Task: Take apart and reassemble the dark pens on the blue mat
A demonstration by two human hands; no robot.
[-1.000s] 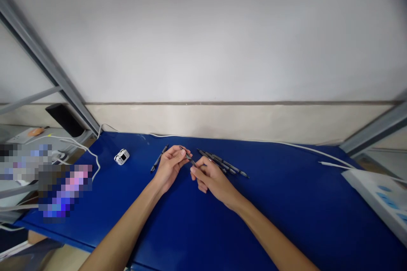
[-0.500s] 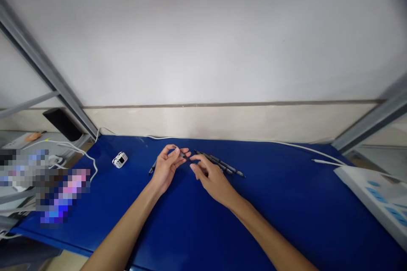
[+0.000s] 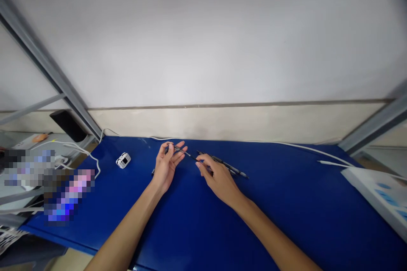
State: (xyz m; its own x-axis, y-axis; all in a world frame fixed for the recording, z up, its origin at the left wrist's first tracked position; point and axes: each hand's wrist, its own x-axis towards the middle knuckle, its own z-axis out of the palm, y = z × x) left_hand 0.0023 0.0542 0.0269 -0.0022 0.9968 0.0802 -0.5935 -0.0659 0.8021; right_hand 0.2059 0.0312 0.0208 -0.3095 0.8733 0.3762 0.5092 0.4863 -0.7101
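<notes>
Black and slender, a pen slants down from the left hand, pinched at thumb and fingertip, other fingers spread. Its lower end meets the half-curled right hand's pinching fingertips.

The flat blue table bears a boxy white device at left, slim dark pens right of centre, and a thin white cable along its far edge.

I'm facing a pale wall, kinda softly lit, with a glossy blue desk along it and grey posts either side.
</notes>
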